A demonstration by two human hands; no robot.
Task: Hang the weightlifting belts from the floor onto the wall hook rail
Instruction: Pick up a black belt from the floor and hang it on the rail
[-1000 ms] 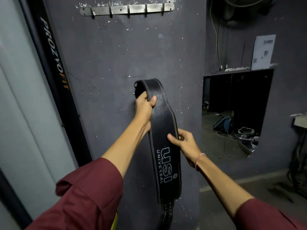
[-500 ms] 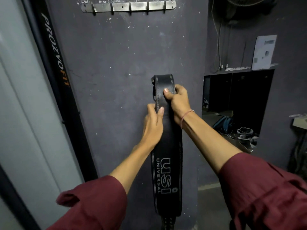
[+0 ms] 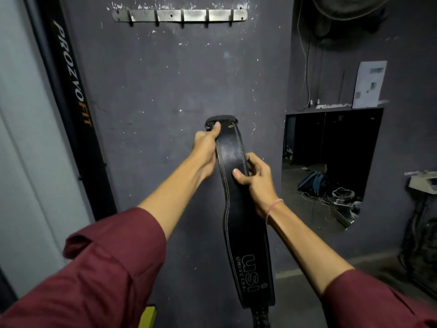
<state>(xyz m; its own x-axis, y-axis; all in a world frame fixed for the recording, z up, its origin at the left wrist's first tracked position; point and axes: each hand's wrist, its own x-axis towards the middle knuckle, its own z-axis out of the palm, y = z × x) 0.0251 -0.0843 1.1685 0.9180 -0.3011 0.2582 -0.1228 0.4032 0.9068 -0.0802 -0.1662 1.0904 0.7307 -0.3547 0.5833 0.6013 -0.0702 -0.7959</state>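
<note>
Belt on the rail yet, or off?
Off. The left hand grips the belt at its top end, the right hand pinches it lower down, well below the hook rail, whose hooks are bare.

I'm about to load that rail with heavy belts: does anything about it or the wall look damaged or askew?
The grey metal hook rail looks straight, with its hooks bare. On the dark painted wall, white chipped patches cluster along the rail's top edge, which hints at wear there.
</note>
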